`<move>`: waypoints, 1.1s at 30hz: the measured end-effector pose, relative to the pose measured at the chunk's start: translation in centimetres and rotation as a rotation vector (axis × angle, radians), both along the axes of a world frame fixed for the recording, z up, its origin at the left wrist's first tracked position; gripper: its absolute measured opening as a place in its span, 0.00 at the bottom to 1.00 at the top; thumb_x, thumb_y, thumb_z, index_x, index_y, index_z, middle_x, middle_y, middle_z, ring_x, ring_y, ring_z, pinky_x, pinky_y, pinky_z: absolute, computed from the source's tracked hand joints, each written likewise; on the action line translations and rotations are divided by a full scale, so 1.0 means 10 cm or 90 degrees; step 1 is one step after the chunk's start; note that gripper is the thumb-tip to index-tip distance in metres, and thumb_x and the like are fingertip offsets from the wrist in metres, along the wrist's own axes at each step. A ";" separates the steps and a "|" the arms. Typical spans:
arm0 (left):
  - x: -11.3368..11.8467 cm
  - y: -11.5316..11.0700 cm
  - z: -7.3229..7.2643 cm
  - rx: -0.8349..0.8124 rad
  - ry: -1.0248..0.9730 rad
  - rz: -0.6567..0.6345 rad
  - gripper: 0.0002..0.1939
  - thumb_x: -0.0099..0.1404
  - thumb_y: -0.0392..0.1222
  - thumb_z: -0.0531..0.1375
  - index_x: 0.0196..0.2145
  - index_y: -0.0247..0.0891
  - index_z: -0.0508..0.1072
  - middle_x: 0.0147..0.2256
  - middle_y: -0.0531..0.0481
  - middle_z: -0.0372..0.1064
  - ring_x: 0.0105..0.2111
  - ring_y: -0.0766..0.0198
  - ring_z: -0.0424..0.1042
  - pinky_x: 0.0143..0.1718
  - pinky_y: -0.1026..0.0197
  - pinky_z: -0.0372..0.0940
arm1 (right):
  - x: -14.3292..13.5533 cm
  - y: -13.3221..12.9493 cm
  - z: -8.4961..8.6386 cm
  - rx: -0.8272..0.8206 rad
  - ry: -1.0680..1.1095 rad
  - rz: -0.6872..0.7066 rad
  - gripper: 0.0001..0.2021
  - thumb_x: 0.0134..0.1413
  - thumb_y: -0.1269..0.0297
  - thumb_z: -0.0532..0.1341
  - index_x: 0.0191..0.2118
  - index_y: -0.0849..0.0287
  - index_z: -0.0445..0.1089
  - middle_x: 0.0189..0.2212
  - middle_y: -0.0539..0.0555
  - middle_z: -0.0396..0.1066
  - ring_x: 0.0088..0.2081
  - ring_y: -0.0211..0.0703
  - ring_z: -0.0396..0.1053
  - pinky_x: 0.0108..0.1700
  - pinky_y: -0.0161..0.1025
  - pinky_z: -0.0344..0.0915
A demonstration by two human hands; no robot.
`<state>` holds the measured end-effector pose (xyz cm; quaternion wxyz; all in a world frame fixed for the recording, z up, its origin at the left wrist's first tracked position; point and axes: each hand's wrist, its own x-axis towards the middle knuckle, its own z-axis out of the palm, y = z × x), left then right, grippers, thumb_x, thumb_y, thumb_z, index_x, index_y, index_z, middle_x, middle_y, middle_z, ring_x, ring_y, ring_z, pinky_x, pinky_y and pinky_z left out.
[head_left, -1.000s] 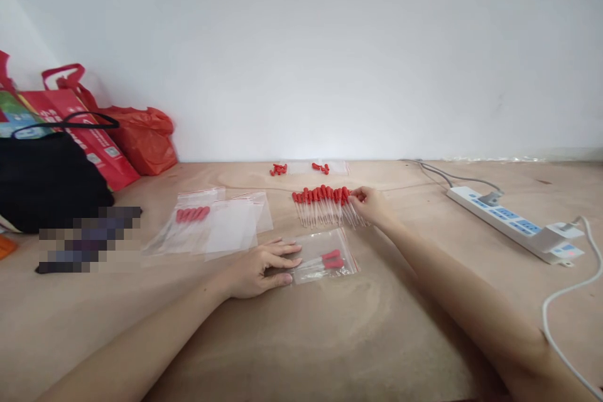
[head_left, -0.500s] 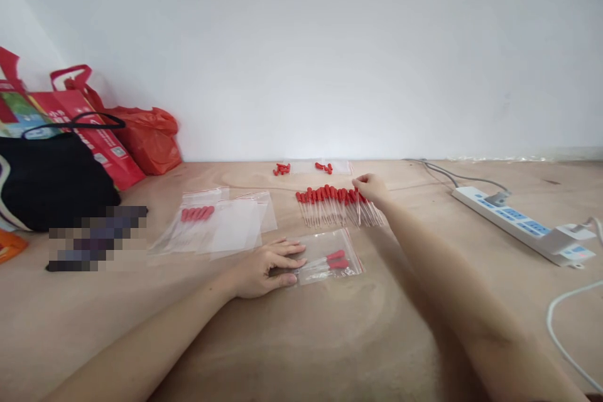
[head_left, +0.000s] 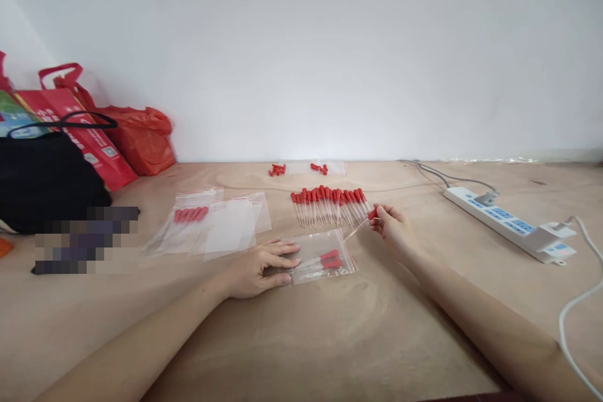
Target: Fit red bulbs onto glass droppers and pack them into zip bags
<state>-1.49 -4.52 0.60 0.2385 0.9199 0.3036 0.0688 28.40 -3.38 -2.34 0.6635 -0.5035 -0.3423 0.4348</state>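
My left hand (head_left: pixel 264 268) lies flat, fingers spread, on the left end of a clear zip bag (head_left: pixel 313 240) that holds two red-capped droppers (head_left: pixel 332 262). Between the fingertips of my right hand (head_left: pixel 377 214) is the red bulb of another dropper (head_left: pixel 360 227); its clear tip points down-left, close to the bag's red-striped edge. Behind the bag lies a row of several red-bulbed droppers (head_left: pixel 325 196). To the left, more clear bags (head_left: pixel 230 226) overlap, one with several red bulbs (head_left: pixel 191 214) showing in it.
Near the wall lie loose red bulbs (head_left: pixel 277 169) and a flat clear bag (head_left: pixel 296 167). A white power strip (head_left: pixel 509 220) with cables sits at the right. Red bags (head_left: pixel 136 138), a black bag (head_left: pixel 51 182) and a blurred dark object (head_left: pixel 89 239) are at the left.
My right hand has come from the dropper row toward the front right, with one dropper pinched in its fingers. My left hand still rests on the bag. The view has shifted slightly.
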 end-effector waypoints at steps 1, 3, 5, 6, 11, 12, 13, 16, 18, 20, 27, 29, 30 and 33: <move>0.00 0.00 0.00 -0.001 -0.002 -0.002 0.18 0.62 0.47 0.54 0.50 0.45 0.64 0.56 0.48 0.53 0.57 0.57 0.50 0.57 0.48 0.45 | -0.02 -0.01 0.00 -0.007 0.020 0.005 0.11 0.42 0.57 0.61 0.28 0.57 0.62 0.22 0.48 0.65 0.20 0.31 0.62 0.21 0.30 0.63; 0.00 0.00 0.00 -0.003 -0.002 -0.005 0.18 0.62 0.47 0.53 0.50 0.45 0.65 0.56 0.48 0.53 0.57 0.57 0.50 0.57 0.48 0.45 | -0.08 -0.04 0.01 -0.019 0.070 0.015 0.10 0.41 0.59 0.62 0.27 0.57 0.62 0.21 0.48 0.65 0.20 0.32 0.62 0.21 0.31 0.63; 0.00 0.00 0.00 -0.002 0.001 -0.005 0.19 0.62 0.48 0.53 0.51 0.45 0.64 0.56 0.48 0.53 0.57 0.57 0.50 0.57 0.49 0.45 | -0.14 -0.08 0.03 -0.034 0.121 0.034 0.09 0.40 0.61 0.63 0.25 0.57 0.63 0.21 0.49 0.66 0.21 0.33 0.64 0.22 0.32 0.65; 0.00 -0.01 0.01 -0.001 0.005 -0.002 0.20 0.62 0.48 0.53 0.52 0.45 0.63 0.56 0.49 0.53 0.57 0.57 0.50 0.57 0.49 0.45 | -0.17 -0.10 0.04 -0.043 0.142 0.053 0.09 0.40 0.62 0.64 0.25 0.58 0.63 0.21 0.49 0.66 0.22 0.34 0.65 0.23 0.32 0.66; 0.02 -0.05 0.08 -0.010 0.028 0.044 0.28 0.61 0.50 0.53 0.57 0.44 0.52 0.57 0.49 0.50 0.57 0.55 0.48 0.56 0.49 0.47 | -0.30 -0.23 0.06 -0.087 0.112 0.229 0.12 0.35 0.63 0.67 0.26 0.60 0.65 0.21 0.49 0.68 0.22 0.32 0.67 0.25 0.29 0.65; 0.03 -0.05 0.09 -0.012 0.030 0.050 0.28 0.61 0.50 0.52 0.58 0.44 0.51 0.58 0.49 0.50 0.57 0.55 0.48 0.56 0.49 0.47 | -0.32 -0.25 0.06 -0.090 0.070 0.263 0.12 0.34 0.62 0.67 0.26 0.60 0.65 0.20 0.47 0.67 0.19 0.30 0.65 0.21 0.28 0.62; 0.03 -0.06 0.09 -0.013 0.029 0.052 0.29 0.61 0.51 0.52 0.58 0.44 0.51 0.58 0.49 0.50 0.57 0.54 0.48 0.56 0.49 0.47 | -0.33 -0.25 0.05 -0.091 0.024 0.295 0.13 0.34 0.60 0.67 0.27 0.61 0.66 0.19 0.47 0.67 0.16 0.28 0.61 0.17 0.27 0.58; 0.03 -0.06 0.09 -0.013 0.024 0.049 0.28 0.61 0.51 0.52 0.57 0.44 0.52 0.57 0.49 0.51 0.57 0.54 0.49 0.56 0.48 0.47 | -0.39 -0.25 0.02 -0.067 -0.084 0.360 0.16 0.34 0.55 0.66 0.28 0.61 0.66 0.19 0.47 0.69 0.12 0.26 0.56 0.13 0.27 0.52; 0.03 -0.06 0.08 -0.017 0.028 0.054 0.28 0.61 0.51 0.52 0.57 0.43 0.52 0.57 0.49 0.51 0.57 0.53 0.48 0.56 0.48 0.47 | -0.42 -0.24 -0.02 -0.046 -0.097 0.392 0.17 0.34 0.53 0.65 0.28 0.61 0.67 0.23 0.50 0.71 0.16 0.30 0.62 0.19 0.30 0.59; 0.03 -0.05 0.07 -0.021 0.028 0.056 0.29 0.61 0.50 0.53 0.57 0.42 0.53 0.57 0.48 0.51 0.57 0.53 0.48 0.56 0.48 0.47 | -0.46 -0.22 -0.05 -0.041 -0.101 0.405 0.18 0.34 0.52 0.65 0.28 0.62 0.68 0.24 0.52 0.72 0.22 0.37 0.68 0.26 0.36 0.65; 0.02 -0.02 0.05 -0.006 0.001 0.009 0.21 0.61 0.49 0.53 0.53 0.45 0.61 0.56 0.49 0.53 0.57 0.56 0.51 0.56 0.49 0.47 | -0.42 -0.14 -0.10 -0.081 -0.251 0.332 0.16 0.40 0.51 0.60 0.27 0.61 0.70 0.17 0.49 0.67 0.18 0.37 0.64 0.20 0.35 0.60; 0.02 -0.01 0.03 -0.008 -0.004 0.015 0.21 0.61 0.48 0.53 0.52 0.44 0.62 0.56 0.48 0.53 0.57 0.56 0.51 0.56 0.49 0.47 | -0.31 -0.04 -0.06 -0.071 -0.333 0.243 0.14 0.42 0.54 0.58 0.26 0.61 0.69 0.16 0.48 0.66 0.17 0.34 0.61 0.19 0.33 0.58; 0.02 -0.01 0.02 -0.009 -0.012 0.019 0.20 0.61 0.48 0.54 0.51 0.43 0.63 0.56 0.48 0.54 0.56 0.56 0.51 0.56 0.49 0.48 | -0.24 0.04 -0.03 -0.049 -0.383 0.176 0.12 0.42 0.56 0.58 0.25 0.61 0.68 0.17 0.49 0.66 0.19 0.34 0.62 0.21 0.33 0.59; 0.01 -0.01 0.01 -0.010 -0.041 0.027 0.18 0.59 0.48 0.55 0.46 0.41 0.67 0.54 0.46 0.57 0.55 0.57 0.54 0.55 0.49 0.49 | 0.01 0.34 0.05 -0.083 -0.561 -0.034 0.09 0.43 0.61 0.57 0.28 0.61 0.69 0.23 0.52 0.69 0.24 0.37 0.65 0.28 0.33 0.61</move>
